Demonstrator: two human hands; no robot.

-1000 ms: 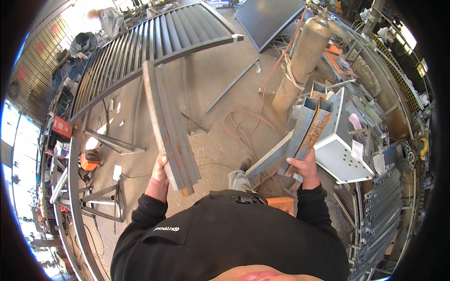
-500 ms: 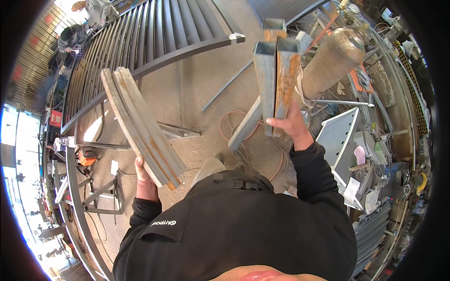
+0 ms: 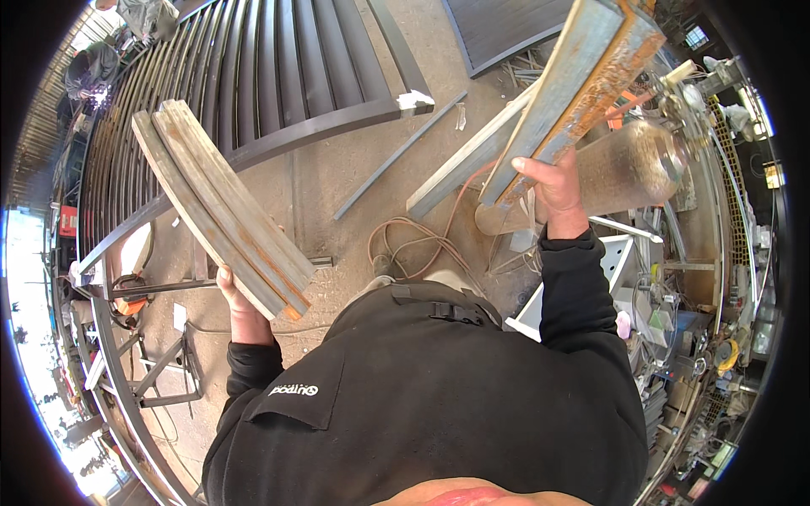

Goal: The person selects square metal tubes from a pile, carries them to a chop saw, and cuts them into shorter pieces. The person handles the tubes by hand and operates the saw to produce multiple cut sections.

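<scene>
My left hand (image 3: pixel 245 299) grips a bundle of grey metal tubes (image 3: pixel 224 211) near its lower end, with the thumb on the near side and the other fingers hidden behind. A streak of orange rust runs along these tubes. At the right, my right hand (image 3: pixel 557 190) is wrapped round several square steel tubes (image 3: pixel 557 101), thumb over the front. One of those is heavily rusted, and their upper ends tilt away to the far right. Another grey tube (image 3: pixel 468 160) slants just left of that bundle; whether my right hand holds it too is hidden.
A large dark slatted metal frame (image 3: pixel 312 126) stretches across the far left, with people (image 3: pixel 93 72) beside a bright spark. A rusty gas cylinder (image 3: pixel 633 164) lies right of my hand. A coiled hose (image 3: pixel 405 244) and a thin bar (image 3: pixel 401 156) are on the floor.
The right-hand tubes have swung from nearly upright to leaning up and right. The left bundle has shifted slightly left and upward. The slatted frame and cylinder sit differently as my view moved.
</scene>
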